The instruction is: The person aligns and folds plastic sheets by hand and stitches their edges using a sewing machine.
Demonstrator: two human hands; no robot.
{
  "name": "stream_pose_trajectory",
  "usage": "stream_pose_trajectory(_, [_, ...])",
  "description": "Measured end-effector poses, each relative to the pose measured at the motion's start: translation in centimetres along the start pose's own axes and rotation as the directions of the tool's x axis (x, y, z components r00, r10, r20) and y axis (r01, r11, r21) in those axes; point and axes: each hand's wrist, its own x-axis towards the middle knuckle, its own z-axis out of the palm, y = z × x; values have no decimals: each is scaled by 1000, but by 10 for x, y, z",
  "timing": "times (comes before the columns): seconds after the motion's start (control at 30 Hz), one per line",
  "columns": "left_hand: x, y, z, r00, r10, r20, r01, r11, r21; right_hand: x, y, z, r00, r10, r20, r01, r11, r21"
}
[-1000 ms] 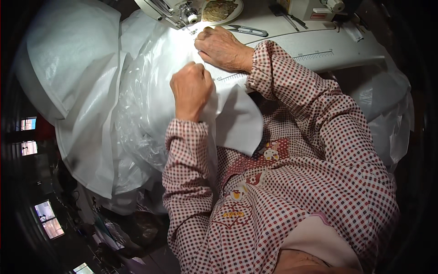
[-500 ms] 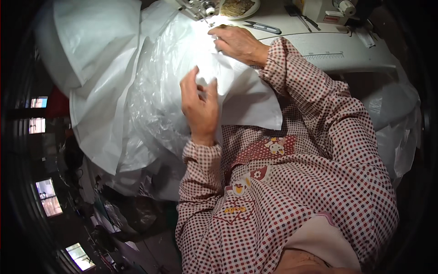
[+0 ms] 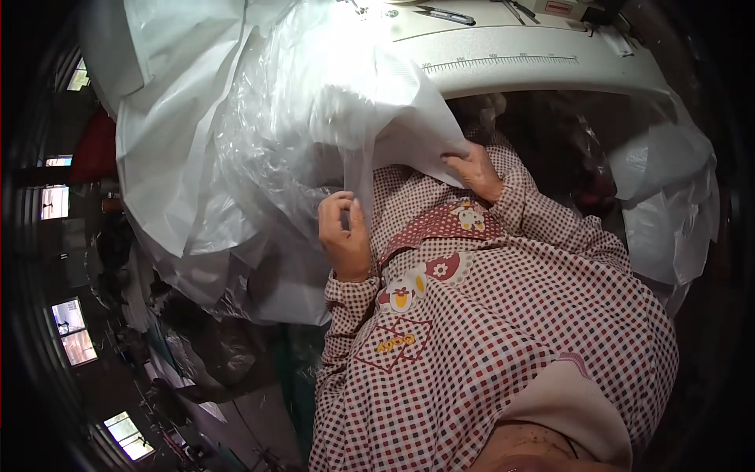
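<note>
Head view: the white sheet (image 3: 417, 130) could crease or pull askew, likely because the right hand (image 3: 474, 171) draws on one corner alone while the rest lies bunched with the clear film (image 3: 255, 149). That film, loose and slippery-looking, might catch under the sheet or drag it leftward off the table (image 3: 543, 43). The sheet hangs over the table's near edge toward the apron (image 3: 480, 271), its right corner pinched between the right thumb and fingers. The left hand (image 3: 344, 236) is half curled just below the sheet's hanging left part; I cannot tell whether its fingertips grip anything.
</note>
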Motion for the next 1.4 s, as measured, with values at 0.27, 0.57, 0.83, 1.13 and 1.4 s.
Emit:
stream_pose_trajectory(0.27, [11, 17, -19, 979, -190, 69, 201, 950, -237, -43, -82, 4, 940, -36, 338, -29, 982, 186])
stream_pose_trajectory(0.57, [0, -7, -18, 991, -98, 87, 87, 989, 120, -35, -47, -44, 970, 192, 151, -44, 746, -665])
stream_pose_trajectory(0.83, [8, 17, -41, 898, -351, 265, 440, 724, -531, -1, -122, -2, 882, -472, 5, 373, 689, -622])
stream_pose_trajectory(1.13, [9, 83, -68, 930, 187, 316, -190, 982, -22, -2, -102, 92, 878, 44, 477, -275, 862, 426])
stream_pose_trajectory(1.4, [24, 89, -84, 814, 308, 493, -261, 951, -163, -14, -82, 84, 815, 111, 569, -388, 833, 394])
